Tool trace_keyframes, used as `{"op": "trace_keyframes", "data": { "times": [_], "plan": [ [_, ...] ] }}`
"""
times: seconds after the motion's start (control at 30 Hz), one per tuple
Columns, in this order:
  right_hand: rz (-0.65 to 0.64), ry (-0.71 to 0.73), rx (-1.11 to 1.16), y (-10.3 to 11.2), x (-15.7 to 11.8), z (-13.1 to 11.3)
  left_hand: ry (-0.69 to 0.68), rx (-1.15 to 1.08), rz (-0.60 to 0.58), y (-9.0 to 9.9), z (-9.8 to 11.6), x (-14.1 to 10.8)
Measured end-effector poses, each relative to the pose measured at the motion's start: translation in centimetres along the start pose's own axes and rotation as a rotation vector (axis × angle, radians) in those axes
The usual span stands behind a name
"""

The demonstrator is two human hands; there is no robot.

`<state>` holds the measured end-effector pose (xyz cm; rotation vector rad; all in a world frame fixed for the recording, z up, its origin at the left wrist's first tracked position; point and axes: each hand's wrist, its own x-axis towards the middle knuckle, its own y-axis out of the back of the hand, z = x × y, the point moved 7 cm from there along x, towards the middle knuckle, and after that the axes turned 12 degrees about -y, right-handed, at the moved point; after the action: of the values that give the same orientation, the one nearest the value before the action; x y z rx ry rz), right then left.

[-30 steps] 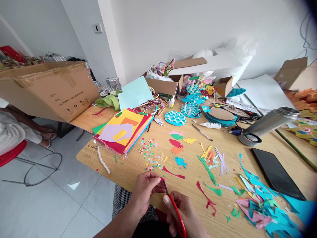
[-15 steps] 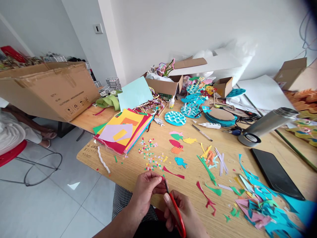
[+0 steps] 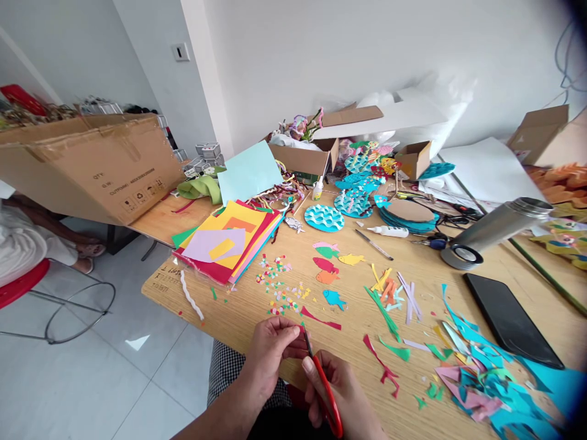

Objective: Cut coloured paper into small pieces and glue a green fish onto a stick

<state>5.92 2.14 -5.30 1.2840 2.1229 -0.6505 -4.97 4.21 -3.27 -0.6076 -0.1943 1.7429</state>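
Observation:
At the table's near edge my right hand [image 3: 342, 391] grips red-handled scissors [image 3: 329, 391], their dark blades pointing up toward my left fingertips. My left hand [image 3: 273, 351] is closed in a pinch on a small piece of red paper [image 3: 301, 329], mostly hidden by the thumb and fingers. The scissor tips lie right beside this piece. Beyond my hands lie paper fish cut-outs: a blue one [image 3: 334, 299], a yellow one [image 3: 351, 260], an orange one [image 3: 327, 277], a red one [image 3: 324, 264] and a pink and green pair. A red scrap [image 3: 321, 319] rests just past my left fingers.
Coloured paper sheets [image 3: 215, 247] are stacked at left; small paper dots [image 3: 282, 299] lie beside them. Paper strips [image 3: 389, 296], scraps [image 3: 495, 385], a phone [image 3: 513, 324] and a steel flask [image 3: 502, 229] are at right. A person [image 3: 18, 238] sits behind a large carton [image 3: 92, 165].

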Motion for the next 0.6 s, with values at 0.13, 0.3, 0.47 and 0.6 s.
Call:
{"op": "trace_keyframes", "data": {
  "times": [0.13, 0.3, 0.47, 0.6],
  "plan": [
    [0.003, 0.005, -0.007, 0.05, 0.08, 0.04, -0.002, 0.000, 0.002, 0.03, -0.09, 0.03],
    [0.016, -0.003, -0.011, 0.00, 0.05, -0.14, -0.011, -0.006, 0.001, -0.06, -0.12, -0.01],
    [0.022, -0.013, -0.016, 0.08, 0.14, 0.17, 0.000, -0.011, 0.013, -0.08, -0.17, -0.07],
    [0.027, -0.008, -0.011, 0.17, 0.18, 0.22, 0.002, -0.010, 0.013, -0.15, -0.18, -0.13]
  ]
}}
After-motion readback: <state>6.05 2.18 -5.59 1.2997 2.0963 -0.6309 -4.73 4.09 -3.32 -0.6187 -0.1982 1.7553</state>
